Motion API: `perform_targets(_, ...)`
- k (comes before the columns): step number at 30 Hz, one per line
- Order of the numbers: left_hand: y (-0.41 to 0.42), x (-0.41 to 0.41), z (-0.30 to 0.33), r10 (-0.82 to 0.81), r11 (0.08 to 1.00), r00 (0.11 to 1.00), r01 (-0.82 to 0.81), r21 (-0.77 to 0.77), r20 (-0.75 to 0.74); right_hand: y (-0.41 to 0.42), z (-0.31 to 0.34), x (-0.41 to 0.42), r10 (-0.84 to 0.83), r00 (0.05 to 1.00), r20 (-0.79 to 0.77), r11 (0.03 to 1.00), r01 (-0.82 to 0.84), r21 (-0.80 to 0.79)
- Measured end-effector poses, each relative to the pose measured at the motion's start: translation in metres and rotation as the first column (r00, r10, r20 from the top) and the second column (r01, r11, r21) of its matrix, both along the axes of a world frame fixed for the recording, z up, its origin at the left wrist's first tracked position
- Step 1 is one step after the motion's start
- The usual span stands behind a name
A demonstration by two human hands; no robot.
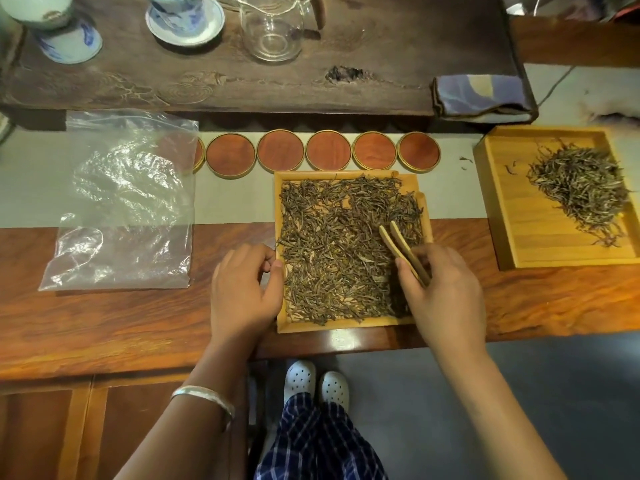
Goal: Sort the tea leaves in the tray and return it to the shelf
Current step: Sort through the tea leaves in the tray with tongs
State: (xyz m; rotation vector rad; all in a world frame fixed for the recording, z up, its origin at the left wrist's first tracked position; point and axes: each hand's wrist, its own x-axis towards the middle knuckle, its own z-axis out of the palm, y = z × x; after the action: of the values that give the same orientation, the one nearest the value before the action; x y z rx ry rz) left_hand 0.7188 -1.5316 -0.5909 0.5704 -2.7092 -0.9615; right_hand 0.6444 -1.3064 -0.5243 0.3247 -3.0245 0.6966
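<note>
On the table, two trays of tea leaves; left hand pinches one rim, right hand grips tweezers

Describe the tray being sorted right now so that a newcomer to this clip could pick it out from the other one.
On the wooden table, below the row of round red coasters, sits the near tray, between both hands. Unlike the second tray at the right, which holds one small heap, its leaves cover almost the whole floor, and the tweezers hang over it.

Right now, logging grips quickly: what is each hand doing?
Left hand: pinches the left rim of the square bamboo tray of tea leaves.
Right hand: holds the wooden tweezers.
</note>
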Motion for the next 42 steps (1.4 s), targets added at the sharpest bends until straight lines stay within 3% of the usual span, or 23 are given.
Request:
perform_targets(16,0.000,-0.001,0.000,-0.012,0.999,1.000,0.011,-0.042,-0.016,0.019,0.000,-0.001,-0.038,0.999,0.017,0.999,0.037,0.038)
perform_targets(23,0.000,-0.001,0.000,-0.008,0.998,1.000,0.008,-0.058,-0.008,0.006,-0.001,0.016,0.053,0.996,0.071,0.999,-0.053,0.004)
perform_targets(27,0.000,-0.001,-0.001,-0.012,0.998,1.000,0.012,-0.063,-0.004,0.011,0.000,0.027,0.052,0.998,0.028,0.996,-0.051,-0.067)
perform_targets(42,0.000,-0.001,0.001,-0.019,0.999,1.000,0.018,-0.041,-0.017,0.007,0.007,0.039,0.089,0.988,0.124,0.996,-0.087,-0.015)
